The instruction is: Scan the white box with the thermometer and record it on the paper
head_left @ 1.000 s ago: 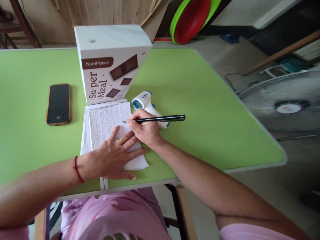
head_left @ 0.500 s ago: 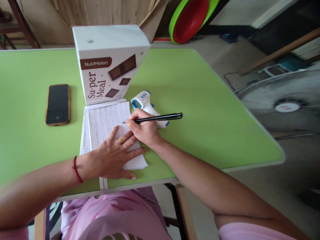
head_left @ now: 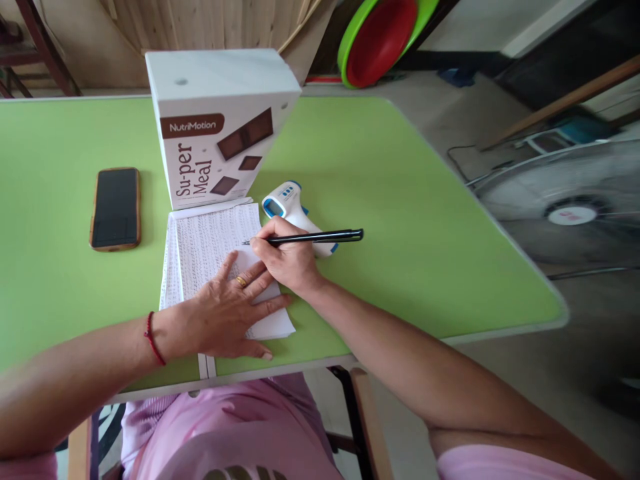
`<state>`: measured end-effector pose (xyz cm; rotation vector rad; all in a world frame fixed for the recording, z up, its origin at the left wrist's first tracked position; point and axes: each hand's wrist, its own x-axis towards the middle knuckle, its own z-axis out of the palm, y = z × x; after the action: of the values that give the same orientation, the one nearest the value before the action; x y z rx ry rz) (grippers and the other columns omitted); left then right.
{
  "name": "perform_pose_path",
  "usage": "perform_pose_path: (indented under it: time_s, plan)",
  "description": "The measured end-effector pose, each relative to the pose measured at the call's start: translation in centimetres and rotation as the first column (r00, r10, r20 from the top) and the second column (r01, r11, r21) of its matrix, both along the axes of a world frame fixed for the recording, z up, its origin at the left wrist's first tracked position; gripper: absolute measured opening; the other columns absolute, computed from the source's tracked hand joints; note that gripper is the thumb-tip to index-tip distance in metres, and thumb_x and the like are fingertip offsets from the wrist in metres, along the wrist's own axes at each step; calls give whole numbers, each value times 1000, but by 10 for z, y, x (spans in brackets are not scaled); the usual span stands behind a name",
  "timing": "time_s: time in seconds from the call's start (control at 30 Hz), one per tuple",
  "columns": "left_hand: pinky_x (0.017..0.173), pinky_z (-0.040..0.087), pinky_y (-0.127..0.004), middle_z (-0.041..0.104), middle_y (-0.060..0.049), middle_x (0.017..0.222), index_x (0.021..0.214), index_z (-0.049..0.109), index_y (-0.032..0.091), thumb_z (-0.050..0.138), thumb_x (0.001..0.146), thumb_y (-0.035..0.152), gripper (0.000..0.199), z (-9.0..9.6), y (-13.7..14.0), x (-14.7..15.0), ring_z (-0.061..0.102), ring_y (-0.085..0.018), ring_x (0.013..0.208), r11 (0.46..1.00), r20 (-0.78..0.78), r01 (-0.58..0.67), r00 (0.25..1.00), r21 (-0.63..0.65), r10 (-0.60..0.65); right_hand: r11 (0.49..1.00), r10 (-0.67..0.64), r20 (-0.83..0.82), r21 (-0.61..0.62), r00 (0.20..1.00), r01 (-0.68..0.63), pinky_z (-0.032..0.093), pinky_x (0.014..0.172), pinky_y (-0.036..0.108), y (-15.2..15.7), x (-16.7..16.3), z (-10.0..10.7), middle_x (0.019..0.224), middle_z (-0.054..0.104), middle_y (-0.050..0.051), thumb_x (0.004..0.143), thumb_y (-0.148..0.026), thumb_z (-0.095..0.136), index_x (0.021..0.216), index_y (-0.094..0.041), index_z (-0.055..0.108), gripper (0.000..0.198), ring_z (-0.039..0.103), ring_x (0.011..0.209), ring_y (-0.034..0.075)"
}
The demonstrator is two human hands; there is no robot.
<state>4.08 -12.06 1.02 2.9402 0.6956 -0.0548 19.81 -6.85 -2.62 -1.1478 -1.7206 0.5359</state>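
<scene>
My left hand (head_left: 227, 310) lies flat with fingers spread across the lower part of a notebook (head_left: 213, 240). Its pages carry dense rows of small handwriting, with a blank stretch on the right. In my right hand (head_left: 290, 260) is a black pen (head_left: 330, 236), pinched near its point, and the tip meets the page close to the end of the written rows. A white and blue infrared thermometer (head_left: 287, 200) lies just beyond my right hand, which partly covers its handle.
A white box (head_left: 220, 133) printed with chocolate pieces stands behind the notebook. To the left lies a phone (head_left: 116, 208) in a brown case. The green table (head_left: 425, 233) ends at a rounded corner on the right, near a fan (head_left: 573, 212). Red and green basins (head_left: 383, 40) stand behind.
The pen and my right hand have shifted very slightly left and up on the page. My left hand has stayed in place.
</scene>
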Motion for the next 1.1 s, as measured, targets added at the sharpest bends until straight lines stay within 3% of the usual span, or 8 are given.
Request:
perform_pose_path:
  time_s: [0.4,0.6,0.67,0.83,0.9,1.0,1.03,1.1]
  plan:
    - [113,18,-64,33,-15,153,145,38,24,48,81,69,80,-3,0,0,20,-35,144,1000,7,-1,1000,7,1,1000,13,9,12,1000,-13,37,46,23,1,1,0,52,48,-7,74,-16,54,63,-22,43,17,41,47,8]
    - [114,18,-62,34,-13,153,144,39,24,42,81,72,79,-6,-2,-3,22,-34,144,998,8,-1,1000,69,0,990,-83,-85,103,993,92,43,51,25,1,4,4,59,52,-5,82,-22,55,74,-23,50,9,47,51,10]
    - [113,20,-61,32,-13,154,144,39,24,43,81,73,80,-6,-4,-3,23,-34,143,997,4,-7,1000,77,6,980,-102,-46,164,994,108,48,59,28,3,8,8,71,60,-1,85,-24,54,84,-23,54,1,55,61,12]
    - [111,24,-62,29,-17,154,145,35,22,46,82,70,80,-2,-7,-1,26,-33,142,997,38,-32,999,66,30,932,-112,149,359,983,52,51,73,33,9,22,16,91,64,6,86,-19,53,93,-22,60,11,63,83,18]
    - [108,32,-57,42,-19,146,136,46,18,41,85,68,72,2,-1,-1,38,-32,135,999,144,7,990,38,-12,933,-107,230,358,967,18,51,72,32,11,28,18,92,65,7,86,-18,52,94,-22,63,14,63,83,18]
    - [85,48,-42,66,-11,96,98,59,17,28,95,51,47,7,20,-8,61,-22,91,1000,484,-8,875,-3,9,944,-151,345,330,926,31,48,65,30,11,33,18,87,65,5,86,-18,52,90,-23,67,16,61,76,17]
    - [78,49,-40,62,-7,83,90,56,18,25,96,43,41,8,30,-14,58,-19,80,996,624,-85,779,-1,67,943,-167,382,331,909,35,46,62,30,11,34,17,83,64,4,85,-18,54,87,-23,68,14,59,72,16]
    - [78,46,-42,55,-5,87,96,48,21,22,98,39,32,8,52,-30,54,-20,84,931,847,-365,491,-11,203,937,-168,455,351,875,-3,42,58,30,9,33,17,76,61,3,82,-18,59,80,-22,69,11,55,69,17]
